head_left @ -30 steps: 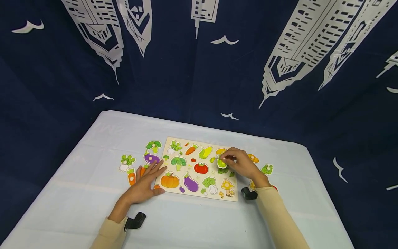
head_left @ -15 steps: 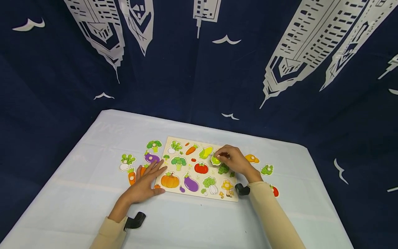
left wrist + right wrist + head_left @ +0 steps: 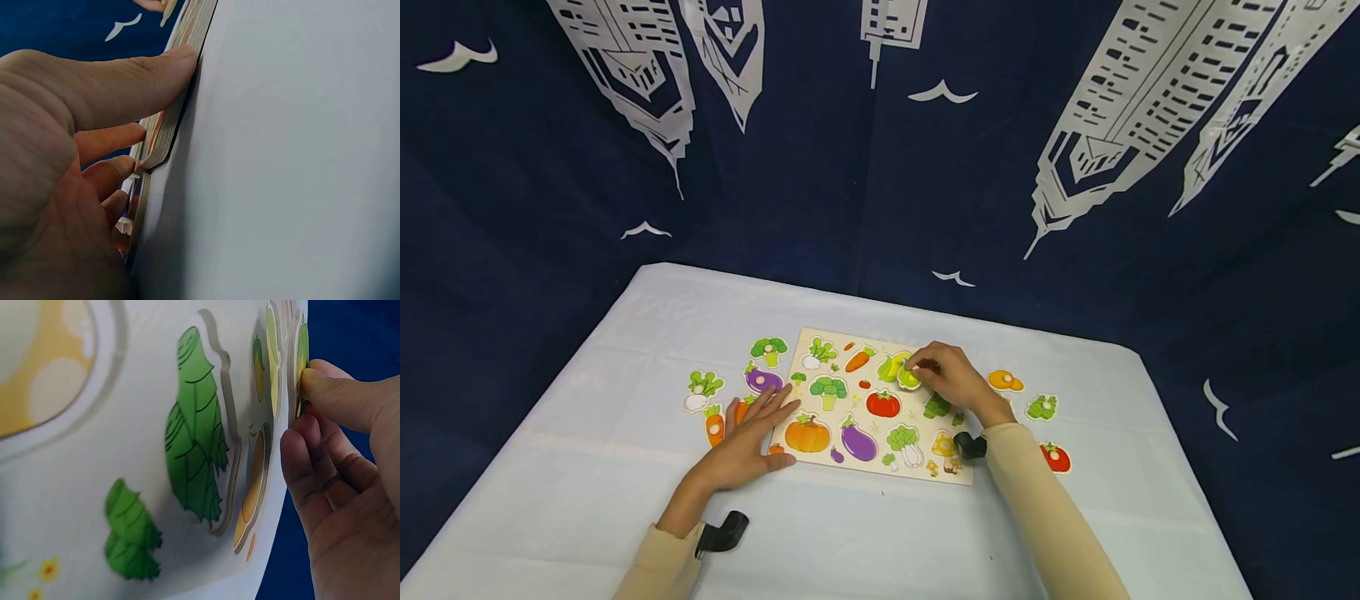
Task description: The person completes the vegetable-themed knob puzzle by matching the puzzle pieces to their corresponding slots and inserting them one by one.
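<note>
A wooden vegetable puzzle board (image 3: pixel 872 458) lies flat on the table in the head view. Above its upper right part, my right hand (image 3: pixel 953 379) pinches a yellow-green corn piece (image 3: pixel 908 378) between thumb and fingers. The piece partly overlaps the corn picture on the board. From the right wrist, the corn piece (image 3: pixel 302 356) is seen nearly edge-on, close over the board's surface. My left hand (image 3: pixel 741 450) rests on the board's left edge with fingers spread. In the left wrist view its thumb (image 3: pixel 178 59) touches the board's side (image 3: pixel 181 106).
Left of the board lie broccoli (image 3: pixel 769 351), eggplant (image 3: pixel 763 379), turnip (image 3: pixel 703 390) and carrot (image 3: pixel 714 425) pieces, plus an orange piece partly under the left hand. To the right are yellow-orange (image 3: pixel 1005 381), green (image 3: pixel 1042 407) and tomato (image 3: pixel 1056 457) pieces. Dark fabric (image 3: pixel 850 208) hangs behind.
My right hand has moved left with the corn piece, from the board's right part to over the corn picture. The left hand stays in place.
</note>
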`<state>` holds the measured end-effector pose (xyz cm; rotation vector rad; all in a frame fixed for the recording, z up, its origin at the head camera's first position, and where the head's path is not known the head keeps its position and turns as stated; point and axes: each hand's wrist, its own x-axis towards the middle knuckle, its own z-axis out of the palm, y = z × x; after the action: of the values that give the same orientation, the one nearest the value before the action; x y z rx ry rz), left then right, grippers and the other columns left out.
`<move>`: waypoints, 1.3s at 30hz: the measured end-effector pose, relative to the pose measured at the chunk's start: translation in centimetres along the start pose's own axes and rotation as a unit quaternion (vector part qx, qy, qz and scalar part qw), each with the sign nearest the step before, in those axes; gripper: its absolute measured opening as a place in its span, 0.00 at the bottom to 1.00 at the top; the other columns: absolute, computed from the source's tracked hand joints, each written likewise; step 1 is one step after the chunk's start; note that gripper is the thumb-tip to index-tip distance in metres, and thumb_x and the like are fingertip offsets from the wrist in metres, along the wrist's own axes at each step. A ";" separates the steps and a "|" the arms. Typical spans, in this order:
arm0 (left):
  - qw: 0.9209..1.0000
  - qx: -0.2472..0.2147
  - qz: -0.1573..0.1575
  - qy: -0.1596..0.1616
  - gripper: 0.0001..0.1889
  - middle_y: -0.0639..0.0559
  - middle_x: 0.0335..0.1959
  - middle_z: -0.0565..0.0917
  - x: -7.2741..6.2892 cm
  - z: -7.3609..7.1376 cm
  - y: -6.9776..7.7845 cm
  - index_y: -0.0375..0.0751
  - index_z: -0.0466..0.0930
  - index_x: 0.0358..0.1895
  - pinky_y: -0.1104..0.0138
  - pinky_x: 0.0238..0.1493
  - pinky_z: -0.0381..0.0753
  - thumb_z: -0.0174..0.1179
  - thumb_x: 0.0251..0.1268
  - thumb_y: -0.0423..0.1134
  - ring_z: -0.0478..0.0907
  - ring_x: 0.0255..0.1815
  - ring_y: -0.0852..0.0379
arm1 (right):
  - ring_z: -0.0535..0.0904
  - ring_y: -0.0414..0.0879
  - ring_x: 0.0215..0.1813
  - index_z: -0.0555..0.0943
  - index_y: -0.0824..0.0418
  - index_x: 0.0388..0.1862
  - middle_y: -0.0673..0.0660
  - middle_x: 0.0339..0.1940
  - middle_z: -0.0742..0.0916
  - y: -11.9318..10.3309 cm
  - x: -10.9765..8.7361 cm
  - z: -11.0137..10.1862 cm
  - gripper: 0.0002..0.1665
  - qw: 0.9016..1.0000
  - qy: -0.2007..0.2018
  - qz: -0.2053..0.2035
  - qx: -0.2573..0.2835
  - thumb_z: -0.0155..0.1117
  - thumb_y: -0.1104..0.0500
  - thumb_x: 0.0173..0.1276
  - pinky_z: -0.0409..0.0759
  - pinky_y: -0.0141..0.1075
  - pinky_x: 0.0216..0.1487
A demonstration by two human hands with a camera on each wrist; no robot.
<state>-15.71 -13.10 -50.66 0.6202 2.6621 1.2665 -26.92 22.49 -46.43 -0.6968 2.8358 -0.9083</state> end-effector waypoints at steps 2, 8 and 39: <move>1.000 -0.001 0.001 0.001 0.41 0.41 0.81 0.53 0.0 0.0 0.0 0.38 0.65 0.74 0.36 0.72 0.19 0.73 0.55 0.33 0.40 0.82 0.34 | 0.76 0.45 0.40 0.87 0.56 0.45 0.53 0.40 0.85 -0.2 0.3 0.0 0.07 1.000 0.001 0.003 -0.004 0.66 0.63 0.70 0.78 0.38 0.47; 1.000 -0.004 0.000 0.002 0.41 0.41 0.81 0.53 0.0 0.0 0.0 0.38 0.65 0.74 0.36 0.72 0.18 0.73 0.55 0.33 0.40 0.82 0.34 | 0.76 0.45 0.41 0.87 0.56 0.44 0.53 0.40 0.86 -0.5 1.4 0.2 0.07 1.000 -0.001 0.003 -0.013 0.65 0.64 0.70 0.78 0.39 0.48; 1.000 -0.006 0.000 0.002 0.41 0.40 0.81 0.54 0.1 0.0 0.0 0.37 0.66 0.74 0.36 0.72 0.19 0.73 0.54 0.32 0.40 0.82 0.34 | 0.77 0.44 0.39 0.87 0.57 0.43 0.53 0.38 0.85 -0.8 3.0 2.0 0.06 1.000 -0.011 0.004 -0.023 0.65 0.62 0.71 0.80 0.36 0.46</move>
<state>-15.82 -13.06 -50.66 0.6152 2.6569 1.2838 -28.85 19.51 -47.49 -0.6956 2.8474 -0.8316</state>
